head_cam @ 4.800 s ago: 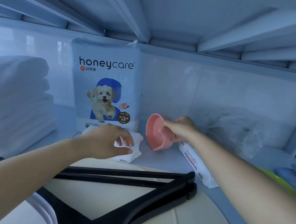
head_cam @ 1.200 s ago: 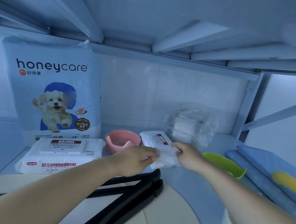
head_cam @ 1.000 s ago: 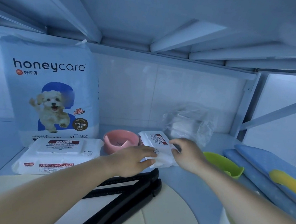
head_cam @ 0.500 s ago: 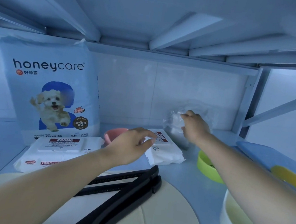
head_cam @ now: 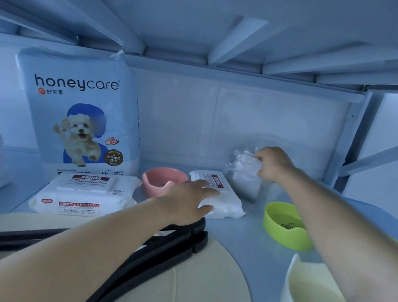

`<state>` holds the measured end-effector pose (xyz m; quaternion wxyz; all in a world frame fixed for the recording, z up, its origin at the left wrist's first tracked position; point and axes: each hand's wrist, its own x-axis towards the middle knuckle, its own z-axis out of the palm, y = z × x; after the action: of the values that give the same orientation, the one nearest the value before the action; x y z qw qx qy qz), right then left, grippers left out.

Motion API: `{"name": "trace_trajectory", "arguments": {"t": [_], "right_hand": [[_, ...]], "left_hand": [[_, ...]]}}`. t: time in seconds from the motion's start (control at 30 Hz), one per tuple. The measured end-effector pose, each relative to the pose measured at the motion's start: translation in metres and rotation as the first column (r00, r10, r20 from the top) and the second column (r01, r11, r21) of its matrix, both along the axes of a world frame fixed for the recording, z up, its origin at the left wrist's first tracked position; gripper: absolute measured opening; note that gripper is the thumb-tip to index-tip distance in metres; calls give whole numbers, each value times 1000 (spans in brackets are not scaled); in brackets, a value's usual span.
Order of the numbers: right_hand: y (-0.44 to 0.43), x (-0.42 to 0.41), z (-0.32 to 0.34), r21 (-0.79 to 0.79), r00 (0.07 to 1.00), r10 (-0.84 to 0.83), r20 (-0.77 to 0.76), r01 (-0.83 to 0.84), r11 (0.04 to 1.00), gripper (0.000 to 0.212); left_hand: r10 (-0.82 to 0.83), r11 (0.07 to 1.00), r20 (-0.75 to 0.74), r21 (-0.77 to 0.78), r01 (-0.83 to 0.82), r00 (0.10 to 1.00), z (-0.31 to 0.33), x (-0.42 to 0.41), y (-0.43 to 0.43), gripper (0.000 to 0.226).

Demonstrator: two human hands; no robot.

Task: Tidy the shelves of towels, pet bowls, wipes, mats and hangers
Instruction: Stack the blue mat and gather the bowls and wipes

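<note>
Clear, crinkled plastic is what the right hand (head_cam: 271,164) holds. Its fingers are curled onto the upper corner of the clear plastic bag (head_cam: 241,175), which stands at about one o'clock on the shelf (head_cam: 245,233), near the back wall and touching the far end of the small wipes pack (head_cam: 222,199). The step in hand looks like straightening the back row: the bag is gripped but not yet lifted, with its base on the shelf. The left hand (head_cam: 189,200) lies on the pack's near end with fingers straight and slightly spread, probably steadying it; how hard it presses cannot be told. The next move likely calls for raising the limp bag straight up so it clears the pack and the green bowl (head_cam: 284,224) at three o'clock, since its folded contents may sag or shift. The pink bowl (head_cam: 163,180) sits just beside the pack at eleven o'clock from the left hand. Both arms are stretched into the bay. The right arm runs from five o'clock toward one o'clock and reaches deeper; the left runs from seven o'clock toward the centre, passing over the black hangers (head_cam: 154,249) on the beige mat (head_cam: 200,290).
</note>
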<state>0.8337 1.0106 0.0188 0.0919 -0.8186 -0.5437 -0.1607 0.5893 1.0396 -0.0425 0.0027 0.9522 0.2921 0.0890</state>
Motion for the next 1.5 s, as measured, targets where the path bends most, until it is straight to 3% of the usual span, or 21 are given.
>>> {"name": "trace_trajectory", "arguments": {"t": [0.13, 0.3, 0.6, 0.77, 0.83, 0.97, 1.07, 1.5], "right_hand": [[-17, 18, -2, 13, 994, 105, 2, -105, 994, 31], [-45, 42, -3, 18, 984, 176, -26, -176, 984, 52], [-58, 54, -4, 87, 949, 304, -87, -297, 951, 46], [-92, 39, -1, 225, 891, 454, -8, -440, 869, 59], [-112, 24, -3, 239, 841, 541, 13, -528, 815, 60], [-152, -10, -18, 152, 724, 687, -54, -674, 723, 54], [-171, -33, -25, 123, 664, 740, -104, -730, 672, 39], [-259, -101, -44, -5, 579, 770, -267, -800, 600, 14]], "left_hand": [[36, 999, 26, -27, -36, 999, 8, 26, -16, 48], [78, 996, 38, -42, -76, 996, 1, 36, -27, 48], [90, 996, 158, -29, -87, 983, 6, 8, -84, 38], [136, 990, 186, -57, -127, 973, 7, -22, -128, 33], [144, 989, 189, -63, -135, 971, 5, -32, -146, 44], [223, 974, 208, -87, -209, 952, -2, -44, -173, 29], [276, 961, 144, -71, -269, 950, -7, -45, -191, 33], [362, 932, 169, -95, -350, 917, -9, -96, -273, 32]]}}
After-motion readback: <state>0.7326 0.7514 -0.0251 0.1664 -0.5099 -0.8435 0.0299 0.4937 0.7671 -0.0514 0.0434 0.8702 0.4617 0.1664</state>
